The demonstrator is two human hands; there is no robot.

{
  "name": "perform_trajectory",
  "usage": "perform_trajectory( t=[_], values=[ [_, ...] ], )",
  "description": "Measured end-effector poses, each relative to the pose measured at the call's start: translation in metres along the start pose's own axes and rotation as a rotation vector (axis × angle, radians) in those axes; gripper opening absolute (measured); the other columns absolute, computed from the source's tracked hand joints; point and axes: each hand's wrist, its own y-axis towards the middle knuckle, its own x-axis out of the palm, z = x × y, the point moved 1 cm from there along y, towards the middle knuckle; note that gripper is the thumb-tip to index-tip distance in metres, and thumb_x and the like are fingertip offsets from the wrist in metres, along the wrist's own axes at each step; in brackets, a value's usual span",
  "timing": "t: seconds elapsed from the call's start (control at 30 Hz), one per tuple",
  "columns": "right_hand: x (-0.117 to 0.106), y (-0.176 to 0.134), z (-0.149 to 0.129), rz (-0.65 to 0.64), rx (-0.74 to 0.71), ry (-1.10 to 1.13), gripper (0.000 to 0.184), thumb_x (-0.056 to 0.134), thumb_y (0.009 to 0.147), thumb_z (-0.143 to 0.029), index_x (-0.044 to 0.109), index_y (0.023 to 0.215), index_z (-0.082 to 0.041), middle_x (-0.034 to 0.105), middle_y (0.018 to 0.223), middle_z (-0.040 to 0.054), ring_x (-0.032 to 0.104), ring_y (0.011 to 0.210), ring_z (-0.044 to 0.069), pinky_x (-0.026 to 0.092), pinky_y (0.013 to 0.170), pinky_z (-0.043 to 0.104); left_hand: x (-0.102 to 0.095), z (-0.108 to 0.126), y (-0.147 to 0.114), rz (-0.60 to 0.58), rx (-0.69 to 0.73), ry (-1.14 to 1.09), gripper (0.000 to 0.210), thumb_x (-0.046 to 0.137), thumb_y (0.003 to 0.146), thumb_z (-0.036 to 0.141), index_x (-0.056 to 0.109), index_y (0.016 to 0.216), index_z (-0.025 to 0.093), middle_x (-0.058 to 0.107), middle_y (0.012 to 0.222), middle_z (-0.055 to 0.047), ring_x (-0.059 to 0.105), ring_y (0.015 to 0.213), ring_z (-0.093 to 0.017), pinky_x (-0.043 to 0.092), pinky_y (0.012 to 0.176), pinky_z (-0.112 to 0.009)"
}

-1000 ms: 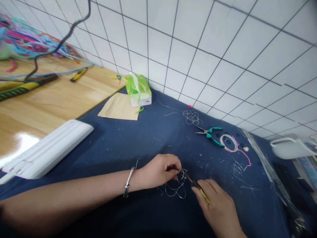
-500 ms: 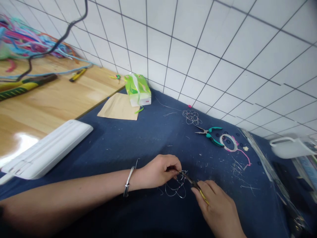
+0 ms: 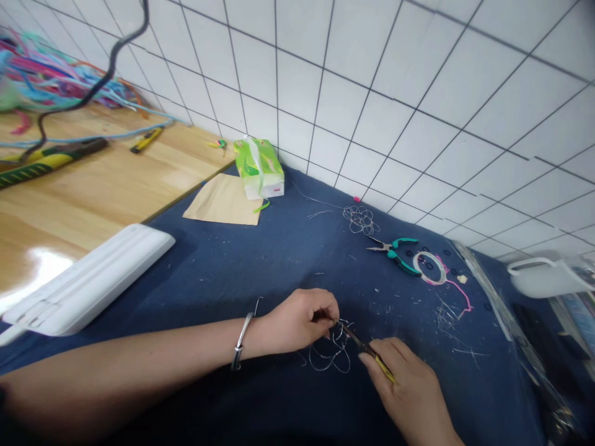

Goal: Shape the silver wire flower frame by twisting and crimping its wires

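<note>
A thin silver wire piece with bent loops [image 3: 329, 365] lies over the dark blue cloth. My left hand [image 3: 297, 319] pinches its upper end between thumb and fingers. Wrapped in my right hand [image 3: 409, 378] are pliers with yellow handles [image 3: 385, 370]. Their dark, narrow jaws point up and left and meet the wire just beside my left fingertips. Whether the jaws are closed on the wire is too small to tell. The pliers' other handle is hidden in my palm.
Farther off lie a coiled wire flower shape [image 3: 360, 220], teal-handled pliers [image 3: 393, 251] and a white ring [image 3: 430, 267] with pink cord. A white power bank [image 3: 97, 279], brown paper [image 3: 225, 201] and a green tissue pack [image 3: 260, 167] are on the left. Wire scraps dot the cloth [image 3: 260, 260].
Both hands stay nearly in place. The pliers and my right hand have shifted very slightly right, and the wire loops have moved a little.
</note>
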Motion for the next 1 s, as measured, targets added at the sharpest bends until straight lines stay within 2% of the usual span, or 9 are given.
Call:
perform_trajectory(
  t=[0.2,0.4,0.77,1.0],
  values=[
    [0.0036,-0.0037,-0.0028,0.032,0.017,-0.123,0.022,0.042,0.087,-0.035,0.060,0.090,-0.023,0.059,0.075,0.0012,0.057,0.066,0.013,0.043,0.062,0.024,-0.0038,0.0016,0.0010,-0.036,0.041,0.064,0.014,0.046,0.071,0.004,0.055,0.072,0.015,0.056,0.071,0.001,0.052,0.059,-0.008,0.041,0.054,-0.018],
    [0.0020,-0.0034,-0.0066,0.088,-0.033,-0.223,0.022,0.043,0.086,-0.034,0.060,0.092,-0.021,0.059,0.077,0.0032,0.057,0.068,0.014,0.042,0.060,0.024,-0.0052,0.0017,0.0015,-0.075,0.103,0.096,0.017,0.045,0.071,0.003,0.057,0.074,0.016,0.058,0.073,0.000,0.053,0.064,-0.009,0.042,0.058,-0.019],
    [0.0012,-0.0031,0.0025,-0.054,0.018,-0.034,0.022,0.040,0.087,-0.035,0.059,0.087,-0.023,0.058,0.075,0.0005,0.055,0.065,0.011,0.041,0.060,0.022,0.0011,0.0017,-0.0007,-0.018,0.066,0.040,0.010,0.048,0.073,0.008,0.055,0.072,0.015,0.055,0.071,0.001,0.050,0.058,-0.007,0.040,0.053,-0.017],
    [-0.0008,-0.0021,-0.0022,0.018,0.000,-0.118,0.019,0.043,0.087,-0.034,0.058,0.087,-0.024,0.058,0.074,-0.0004,0.055,0.067,0.012,0.039,0.062,0.023,0.0024,0.0012,-0.0005,-0.002,0.048,0.037,0.010,0.047,0.072,0.008,0.054,0.072,0.015,0.055,0.071,0.001,0.050,0.058,-0.007,0.039,0.052,-0.018]
  ],
)
